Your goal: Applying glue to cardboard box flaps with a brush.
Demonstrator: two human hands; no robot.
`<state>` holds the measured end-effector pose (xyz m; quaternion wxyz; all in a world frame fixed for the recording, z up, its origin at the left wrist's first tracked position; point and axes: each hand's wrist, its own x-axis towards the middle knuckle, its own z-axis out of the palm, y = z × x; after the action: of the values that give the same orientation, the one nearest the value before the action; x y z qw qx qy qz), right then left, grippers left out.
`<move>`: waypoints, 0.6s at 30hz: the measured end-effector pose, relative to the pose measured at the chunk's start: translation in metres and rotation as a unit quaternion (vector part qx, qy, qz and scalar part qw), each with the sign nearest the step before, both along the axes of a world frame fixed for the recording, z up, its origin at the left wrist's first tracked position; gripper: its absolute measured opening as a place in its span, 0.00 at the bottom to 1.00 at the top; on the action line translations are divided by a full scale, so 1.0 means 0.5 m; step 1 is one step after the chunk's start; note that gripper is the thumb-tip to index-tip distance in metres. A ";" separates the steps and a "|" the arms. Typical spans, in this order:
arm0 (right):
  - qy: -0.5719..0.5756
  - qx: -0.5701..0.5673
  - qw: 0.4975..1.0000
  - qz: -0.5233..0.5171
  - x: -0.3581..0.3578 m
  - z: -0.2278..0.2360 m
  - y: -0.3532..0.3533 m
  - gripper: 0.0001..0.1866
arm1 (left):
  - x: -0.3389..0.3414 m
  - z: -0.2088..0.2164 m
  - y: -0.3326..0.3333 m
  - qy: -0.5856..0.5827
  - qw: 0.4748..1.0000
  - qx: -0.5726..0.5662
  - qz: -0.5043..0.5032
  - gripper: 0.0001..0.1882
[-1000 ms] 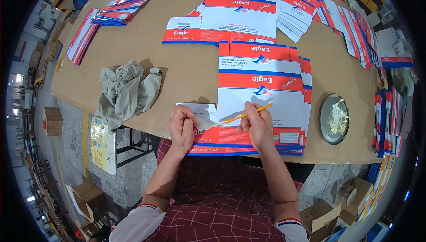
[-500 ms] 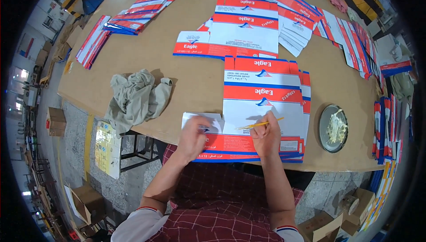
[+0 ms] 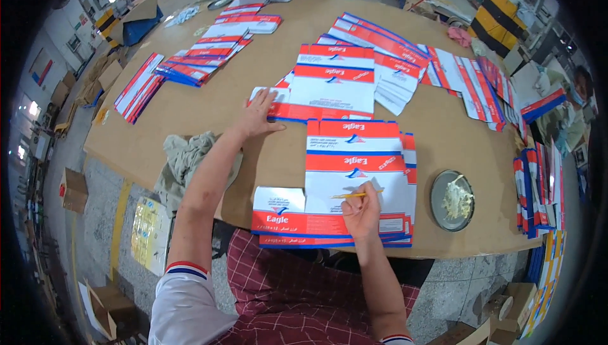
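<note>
The flat red, white and blue printed cardboard carton blank (image 3: 354, 177) lies on top of a small stack of the same blanks, at the near edge of the big brown table (image 3: 209, 123), just in front of the person. The right hand (image 3: 361, 209) rests on the near part of this blank, with the fingers pressed together around a thin yellow stick (image 3: 356, 194); the stick lies almost flat on the white panel and points to the right. The left hand (image 3: 256, 116) is stretched far and to the left, with the fingers spread and the palm flat on the edge of a second stack of red and white carton blanks (image 3: 329, 88).

To do this step well, I think the stick should stay low and go along the flap in one even line, while the other hand draws only the top sheet, so the stack under it does not slide.

The blanks look smooth and a little glossy, with sharp straight edges and narrow flaps. The table surface is matt, like plain board. To the right of the near stack stands a round dark metal dish (image 3: 452, 200) with a pale, lumpy paste in it. To the left lies a crumpled grey-green cloth (image 3: 187, 158), soft and wrinkled, partly hanging over the near edge. More blanks lie in fans on the far side.
</note>
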<state>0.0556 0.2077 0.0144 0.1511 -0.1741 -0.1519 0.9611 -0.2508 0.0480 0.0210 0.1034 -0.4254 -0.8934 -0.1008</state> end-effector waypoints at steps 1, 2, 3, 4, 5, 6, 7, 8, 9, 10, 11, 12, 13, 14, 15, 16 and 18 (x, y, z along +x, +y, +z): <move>0.006 0.005 1.000 -0.004 -0.003 -0.002 -0.002 0.14 | -0.026 -0.005 -0.001 -0.034 0.997 -0.058 0.041 0.41; -0.003 0.006 1.000 -0.005 -0.001 0.000 -0.004 0.14 | -0.031 0.018 0.006 -0.100 0.988 -0.110 0.037 0.41; -0.012 0.005 1.000 -0.004 -0.002 0.003 -0.004 0.14 | -0.040 0.014 0.012 -0.097 0.989 -0.106 0.029 0.41; -0.026 -0.011 1.000 -0.004 -0.001 0.007 -0.001 0.15 | -0.049 0.003 0.015 -0.080 0.991 -0.111 0.001 0.39; -0.023 -0.009 1.000 -0.006 0.000 0.007 0.002 0.15 | -0.049 0.007 0.017 -0.063 0.991 -0.117 -0.022 0.36; -0.018 -0.012 1.000 -0.006 0.002 0.005 0.005 0.15 | -0.050 0.013 0.020 -0.060 0.991 -0.116 -0.022 0.36; -0.013 -0.015 1.000 -0.003 0.004 0.004 0.006 0.15 | -0.051 0.018 0.021 -0.054 0.991 -0.123 -0.023 0.31; -0.010 -0.015 1.000 -0.001 0.004 0.006 0.006 0.15 | -0.049 0.028 0.020 -0.049 0.990 -0.131 -0.023 0.25; -0.008 -0.009 1.000 -0.001 0.005 0.008 0.005 0.15 | -0.048 0.040 0.015 -0.047 0.990 -0.131 -0.019 0.25; -0.006 -0.003 1.000 0.001 0.006 0.010 0.003 0.15 | -0.049 0.055 0.010 -0.034 0.988 -0.149 -0.001 0.21; -0.003 -0.004 1.000 0.010 0.007 0.013 -0.001 0.15 | -0.049 0.073 -0.004 -0.022 0.985 -0.168 0.021 0.18; 0.022 0.006 0.999 0.025 0.012 0.014 -0.004 0.15 | -0.037 0.099 -0.009 -0.021 0.985 -0.169 0.030 0.18; 0.046 0.014 0.998 0.041 0.020 0.016 -0.008 0.15 | -0.023 0.125 -0.012 0.013 0.991 -0.130 0.030 0.17; 0.047 0.011 0.997 0.053 0.034 0.028 -0.010 0.15 | -0.001 0.152 -0.019 0.047 0.994 -0.091 0.033 0.17; 0.068 0.039 0.996 0.052 0.055 0.052 -0.009 0.14 | 0.029 0.170 -0.022 0.100 0.994 -0.041 -0.020 0.18; 0.089 0.067 0.993 0.049 0.074 0.078 -0.012 0.14 | 0.070 0.186 -0.023 0.153 0.985 0.009 -0.075 0.19; 0.165 0.120 0.979 0.031 0.107 0.133 -0.027 0.12 | 0.191 0.214 -0.031 0.231 0.962 0.001 -0.148 0.20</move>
<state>0.1091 0.1940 0.0810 0.1639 0.0108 -0.2446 0.9556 -0.1553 0.0323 0.1281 0.2910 -0.5646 -0.7722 -0.0146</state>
